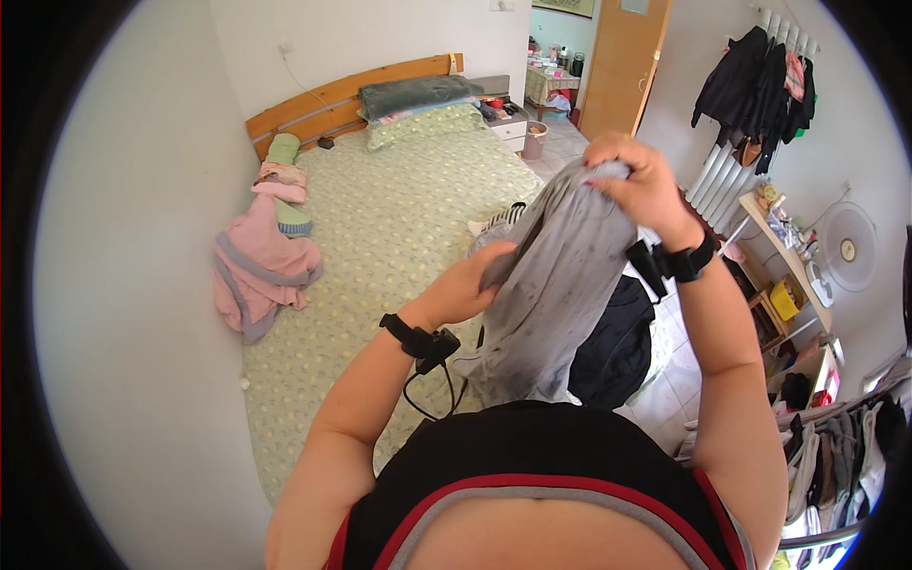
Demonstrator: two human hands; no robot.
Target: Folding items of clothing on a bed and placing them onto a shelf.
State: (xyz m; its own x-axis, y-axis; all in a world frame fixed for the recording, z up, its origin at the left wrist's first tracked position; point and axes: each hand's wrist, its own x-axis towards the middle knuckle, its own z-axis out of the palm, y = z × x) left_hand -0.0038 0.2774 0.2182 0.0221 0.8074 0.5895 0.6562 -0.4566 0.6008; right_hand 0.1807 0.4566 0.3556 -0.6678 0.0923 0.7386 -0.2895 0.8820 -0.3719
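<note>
A grey cloth garment (563,263) hangs in loose folds in front of my chest. My right hand (634,182) pinches its bunched upper end, raised at the right. Lower and to the left, my left hand (474,281) grips the garment's side edge between thumb and fingers. Behind and below it a black garment (616,342) lies at the bed's right edge. Part of a striped cloth (506,216) shows just beyond the grey garment, which hides the rest. Both wrists wear black straps with small devices.
The bed has a green patterned sheet (399,199). Pillows (427,125) lie by the wooden headboard (320,100). A pink and grey cloth (267,263) is heaped along the left wall. At right stand a shelf desk (791,263), a fan (848,246) and a rack of hanging clothes (841,456).
</note>
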